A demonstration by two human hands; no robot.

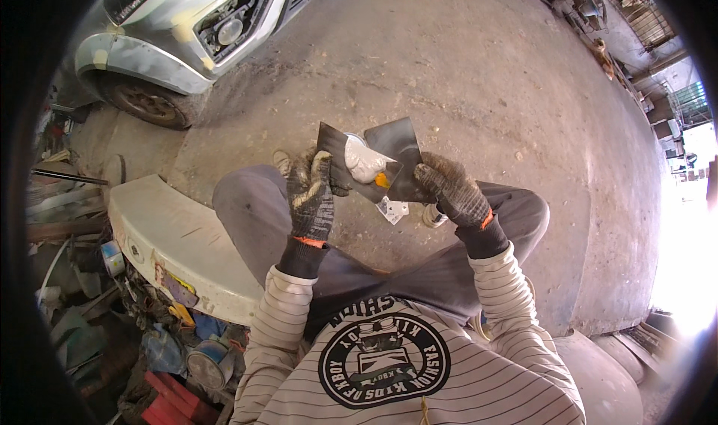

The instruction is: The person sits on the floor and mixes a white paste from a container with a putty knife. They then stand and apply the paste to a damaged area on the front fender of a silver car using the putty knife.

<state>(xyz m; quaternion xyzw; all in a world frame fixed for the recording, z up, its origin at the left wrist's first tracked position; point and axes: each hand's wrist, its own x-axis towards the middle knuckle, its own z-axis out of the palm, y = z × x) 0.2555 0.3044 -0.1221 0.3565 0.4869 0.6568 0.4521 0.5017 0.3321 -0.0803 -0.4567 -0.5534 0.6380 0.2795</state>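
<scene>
My left hand (pixel 310 193), in a worn grey knit glove, grips a thin dark plate (pixel 330 139) by its left side. A lump of pale grey putty (pixel 362 160) lies on that plate, with a small orange-yellow dab of paste (pixel 382 179) at its lower right. My right hand (pixel 452 189), gloved alike, is closed on the edge of a second dark flat plate (pixel 396 142). The two plates meet or overlap beside the putty; exactly where they touch, I cannot tell. A round rim shows partly behind them. Below lie a few playing cards (pixel 393 210) on the floor.
A car (pixel 161 40) with sanded, patched bodywork and an exposed headlamp opening stands at the far left. Close on my left is a long pale bumper-like panel (pixel 176 245), beside heaped scrap and tins (pixel 211 361). Concrete floor (pixel 493 103) stretches ahead; clutter lines the right wall.
</scene>
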